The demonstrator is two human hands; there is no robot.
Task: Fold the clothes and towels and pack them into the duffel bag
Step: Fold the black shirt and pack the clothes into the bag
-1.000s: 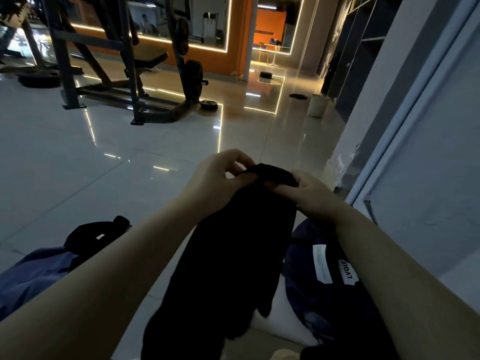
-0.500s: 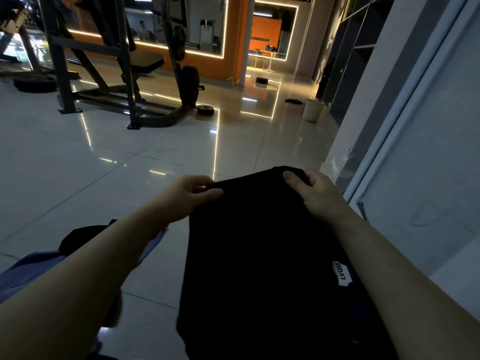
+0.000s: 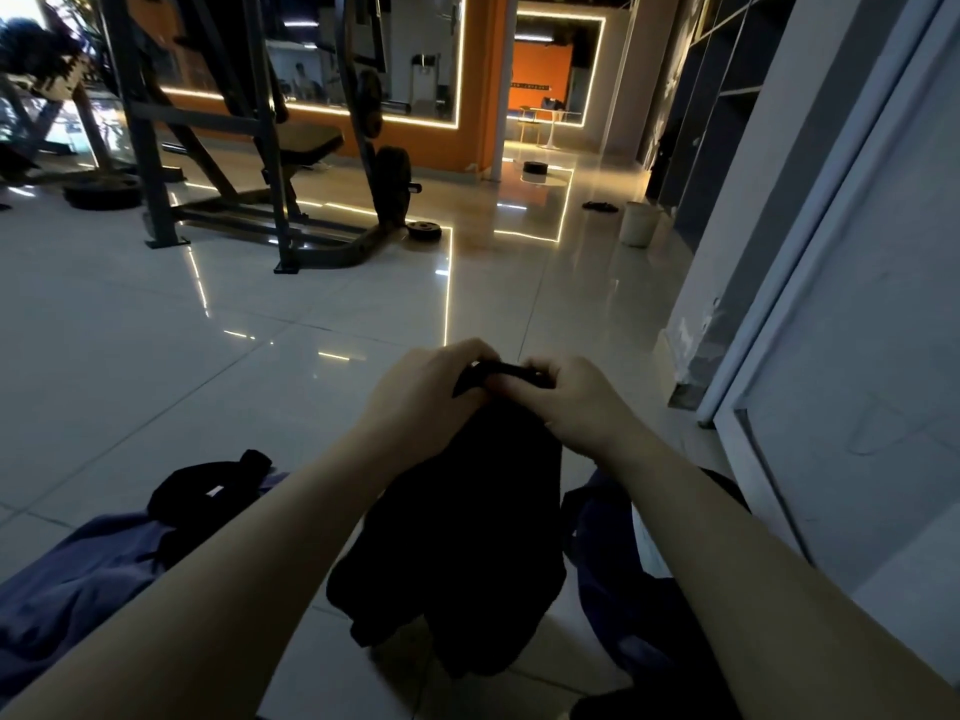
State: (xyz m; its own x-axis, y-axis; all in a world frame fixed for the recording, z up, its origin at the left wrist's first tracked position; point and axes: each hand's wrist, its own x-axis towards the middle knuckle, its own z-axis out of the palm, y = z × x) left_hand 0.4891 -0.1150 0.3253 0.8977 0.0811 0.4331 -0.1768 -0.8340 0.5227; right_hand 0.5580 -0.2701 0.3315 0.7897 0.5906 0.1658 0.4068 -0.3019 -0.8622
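Note:
A black garment (image 3: pixel 467 537) hangs bunched in front of me, above the tiled floor. My left hand (image 3: pixel 421 402) and my right hand (image 3: pixel 566 402) meet at its top edge, both pinching the fabric close together. A blue garment (image 3: pixel 72 579) lies on the floor at the lower left with a small black piece of clothing (image 3: pixel 208 491) on top of it. To the right, partly hidden behind my right arm, is the dark navy duffel bag (image 3: pixel 608 553).
A weight bench and rack (image 3: pixel 270 163) stand at the back left with weight plates (image 3: pixel 423 230) on the floor. A pale bin (image 3: pixel 639 223) stands by the shelves at the right. A grey wall and door frame (image 3: pixel 831 314) run along the right.
Half a second ago my hands held the black garment spread wide; they have come together at its top, so it now hangs narrow and doubled.

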